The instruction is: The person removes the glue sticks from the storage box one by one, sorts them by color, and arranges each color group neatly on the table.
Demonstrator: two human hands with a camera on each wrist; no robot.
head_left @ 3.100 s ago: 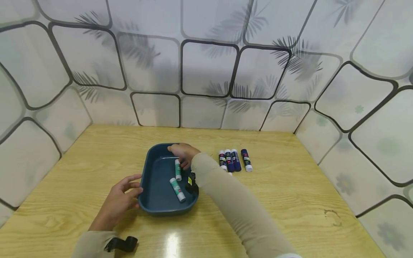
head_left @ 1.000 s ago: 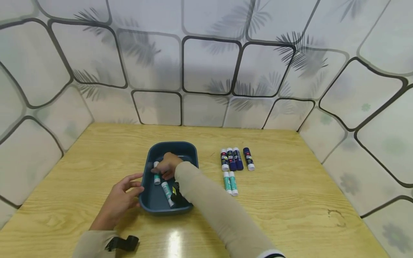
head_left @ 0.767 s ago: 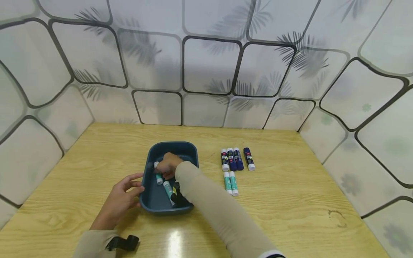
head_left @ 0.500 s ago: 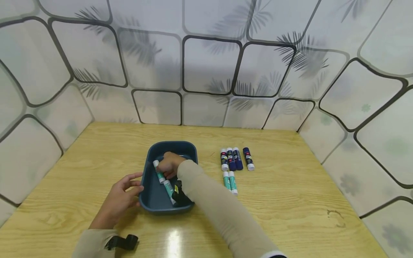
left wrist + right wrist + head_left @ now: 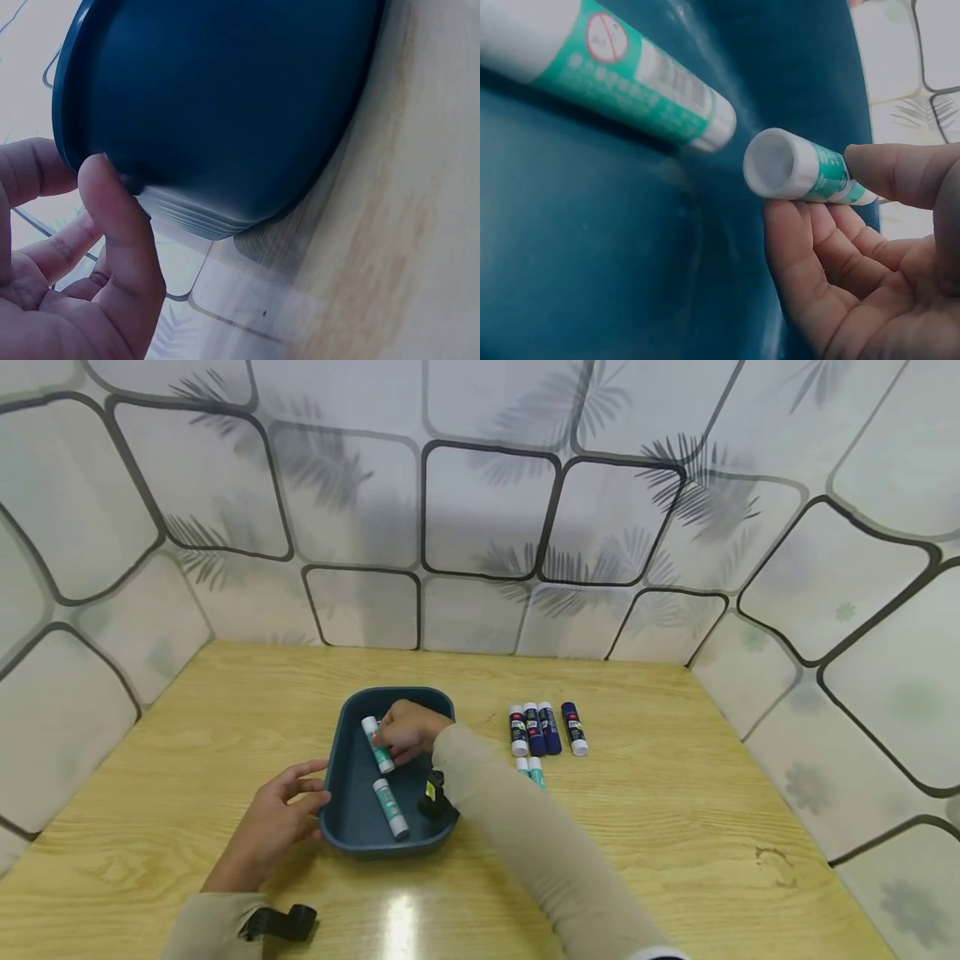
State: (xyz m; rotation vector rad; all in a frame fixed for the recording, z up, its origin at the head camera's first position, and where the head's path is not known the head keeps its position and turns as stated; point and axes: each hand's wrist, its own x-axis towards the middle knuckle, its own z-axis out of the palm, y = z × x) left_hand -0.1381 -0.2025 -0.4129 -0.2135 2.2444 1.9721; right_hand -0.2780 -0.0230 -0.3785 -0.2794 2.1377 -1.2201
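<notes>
My right hand (image 5: 408,732) is inside the dark blue plastic bin (image 5: 339,793) and pinches a green-and-white glue stick (image 5: 381,755) between thumb and fingers. In the right wrist view, the white end of this glue stick (image 5: 829,174) faces the camera. Another green-and-white glue stick (image 5: 391,810) lies on the bin floor nearer the front, outside the grasp. At the bin's left side, my left hand (image 5: 273,818) touches the rim with loosely extended fingers. The left wrist view shows that thumb (image 5: 120,217) against the bin's outer wall.
Right of the bin, several navy-and-white glue sticks (image 5: 534,729) lie in a row, one of them (image 5: 574,729) slightly apart. Nearer me, two green glue sticks (image 5: 531,770) are partly hidden by my right sleeve (image 5: 540,843). A patterned wall (image 5: 480,518) borders the wooden table (image 5: 675,827).
My right hand shifted left within the bin to a glue stick at its left side, gripped it, then moved back and slightly right with it, tilting it. My left hand stayed at the rim.
</notes>
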